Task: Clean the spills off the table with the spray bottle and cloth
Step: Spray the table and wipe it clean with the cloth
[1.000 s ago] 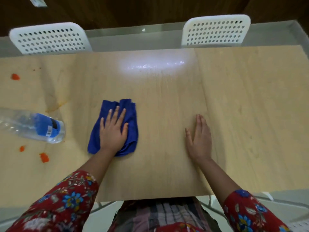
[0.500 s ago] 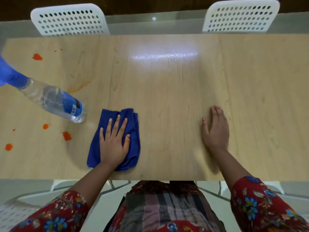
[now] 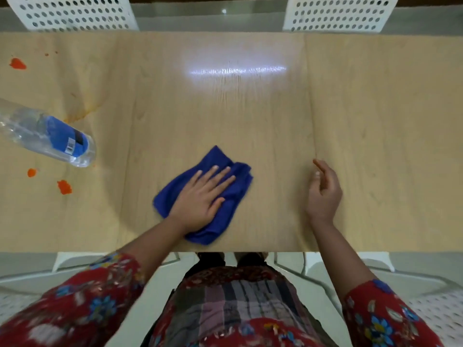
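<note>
Wood-grain bench (image 3: 275,116): blue cloth (image 3: 240,186) near front edge; bottle (image 3: 50,136) at left; orange spills (image 3: 64,187) dotted around bottle.

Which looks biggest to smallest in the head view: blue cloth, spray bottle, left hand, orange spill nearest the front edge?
1-2. blue cloth, spray bottle: alike; the bottle is cut off at the frame edge and the left hand hides some cloth, so unranked.
3. left hand.
4. orange spill.
</note>
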